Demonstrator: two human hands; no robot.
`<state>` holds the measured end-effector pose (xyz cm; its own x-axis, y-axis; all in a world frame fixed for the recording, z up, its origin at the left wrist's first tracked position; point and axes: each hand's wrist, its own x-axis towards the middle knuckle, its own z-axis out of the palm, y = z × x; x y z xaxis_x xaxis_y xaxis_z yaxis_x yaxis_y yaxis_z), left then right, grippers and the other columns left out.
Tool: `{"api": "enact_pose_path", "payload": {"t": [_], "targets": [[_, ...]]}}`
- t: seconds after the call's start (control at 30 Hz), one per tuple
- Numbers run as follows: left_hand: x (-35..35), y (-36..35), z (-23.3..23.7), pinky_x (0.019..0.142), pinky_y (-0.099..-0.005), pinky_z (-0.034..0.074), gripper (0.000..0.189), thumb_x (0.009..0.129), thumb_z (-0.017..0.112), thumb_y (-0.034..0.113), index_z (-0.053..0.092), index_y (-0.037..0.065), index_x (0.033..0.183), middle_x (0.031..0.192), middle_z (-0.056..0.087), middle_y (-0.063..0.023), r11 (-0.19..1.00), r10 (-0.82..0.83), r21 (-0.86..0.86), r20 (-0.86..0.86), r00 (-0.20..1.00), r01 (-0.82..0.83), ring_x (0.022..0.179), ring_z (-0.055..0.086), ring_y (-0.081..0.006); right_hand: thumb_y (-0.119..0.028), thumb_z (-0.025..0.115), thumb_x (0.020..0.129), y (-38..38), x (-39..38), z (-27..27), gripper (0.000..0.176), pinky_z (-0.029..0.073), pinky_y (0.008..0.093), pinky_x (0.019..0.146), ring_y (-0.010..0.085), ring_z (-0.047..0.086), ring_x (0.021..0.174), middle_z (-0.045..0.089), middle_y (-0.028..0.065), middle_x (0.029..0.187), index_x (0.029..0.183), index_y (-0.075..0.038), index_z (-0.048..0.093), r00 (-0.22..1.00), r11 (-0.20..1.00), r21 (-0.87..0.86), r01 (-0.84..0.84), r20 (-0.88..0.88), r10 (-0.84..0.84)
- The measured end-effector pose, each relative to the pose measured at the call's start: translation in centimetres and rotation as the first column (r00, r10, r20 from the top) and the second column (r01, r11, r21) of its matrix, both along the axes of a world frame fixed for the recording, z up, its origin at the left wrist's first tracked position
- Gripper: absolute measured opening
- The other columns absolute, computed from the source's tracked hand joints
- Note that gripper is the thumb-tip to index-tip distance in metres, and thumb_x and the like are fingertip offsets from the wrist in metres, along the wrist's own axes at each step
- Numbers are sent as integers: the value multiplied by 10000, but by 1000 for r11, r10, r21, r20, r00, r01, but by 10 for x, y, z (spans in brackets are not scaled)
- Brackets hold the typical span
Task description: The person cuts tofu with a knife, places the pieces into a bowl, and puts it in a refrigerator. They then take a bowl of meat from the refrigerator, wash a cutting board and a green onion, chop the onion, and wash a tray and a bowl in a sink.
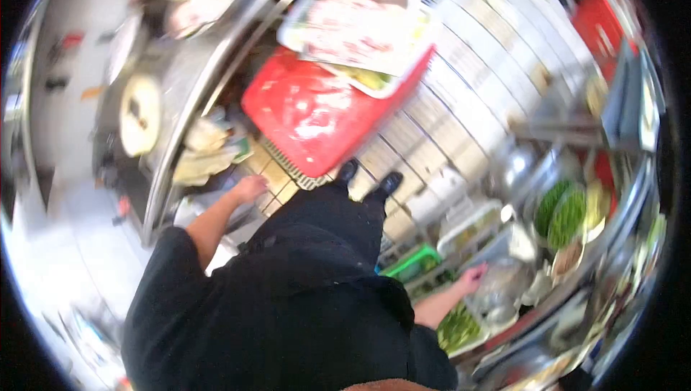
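The right hand (473,279) is just beside a metal bowl (504,284), its forearm near leafy greens (458,330). The left hand (250,188) is near the metal surface (180,64). Blur leaves both hands' grip unclear. Farther out, a red tub (309,114) bears a meat tray (356,28).
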<state>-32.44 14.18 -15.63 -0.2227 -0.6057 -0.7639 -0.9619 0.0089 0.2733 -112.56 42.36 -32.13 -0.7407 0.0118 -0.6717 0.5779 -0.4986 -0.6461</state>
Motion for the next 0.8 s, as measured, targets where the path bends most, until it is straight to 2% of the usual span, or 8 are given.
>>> {"api": "enact_pose_path", "payload": {"t": [0.03,0.1,0.27,0.3,0.37,0.57,0.63,0.8], "targets": [[-25,0,25,965,-408,463,416,871,570,344,635,35,1142,1176,631,-197,987,142,68,42,989,-145,1109,589,-345,-28,467,959,38,-15,-46,390,486,295,984,204,582,1113,586,176,1253,1335,73,457,973,778,-628,-8,174,151],[6,32,-8,940,-410,476,416,846,590,323,635,26,1134,1135,647,-197,999,29,-41,-92,995,-33,1080,606,-346,-27,496,941,-24,27,2,386,526,295,930,221,617,1053,596,214,1225,1311,78,468,995,895,-443,44,101,1],[-18,30,44,918,-385,490,395,848,599,299,639,38,1142,1112,656,-185,938,345,36,10,938,-346,1046,621,-323,-12,586,878,-70,59,12,409,555,341,798,249,636,888,638,181,1067,1271,70,504,814,446,-796,-409,-98,572],[-4,33,36,919,-388,489,427,847,611,311,621,40,1177,1127,654,-182,971,240,33,-27,970,-239,1048,623,-317,-23,588,875,-92,74,18,358,556,335,775,268,638,887,638,194,1069,1217,72,541,973,920,-352,-173,82,215],[-5,28,80,919,-395,488,446,855,613,319,606,40,1204,1139,654,-172,942,334,39,-31,942,-333,1051,620,-316,-18,583,862,-117,109,37,331,557,336,750,274,636,904,640,201,1039,1175,86,560,958,929,-242,-280,-11,286],[82,55,42,934,-352,477,443,892,633,304,588,23,1231,1170,645,-159,859,471,25,-430,770,-512,1091,613,-258,19,536,818,-171,249,72,253,530,349,760,265,599,761,628,178,965,1055,93,582,774,724,-274,-632,-192,603],[101,47,45,928,-376,483,494,882,648,387,606,45,1236,1116,663,-143,805,485,89,-668,564,-587,1061,625,-269,-32,505,854,-205,332,112,279,508,375,827,278,583,848,613,183,996,1099,97,542,687,663,-186,-725,-136,714],[144,-26,146,849,-331,514,613,887,685,374,488,10,1340,1162,631,-136,742,319,78,-915,248,-666,939,624,-170,-18,519,839,-274,544,181,381,485,417,827,294,583,967,587,155,1142,1213,49,491,378,351,-208,-913,-104,920]]}}
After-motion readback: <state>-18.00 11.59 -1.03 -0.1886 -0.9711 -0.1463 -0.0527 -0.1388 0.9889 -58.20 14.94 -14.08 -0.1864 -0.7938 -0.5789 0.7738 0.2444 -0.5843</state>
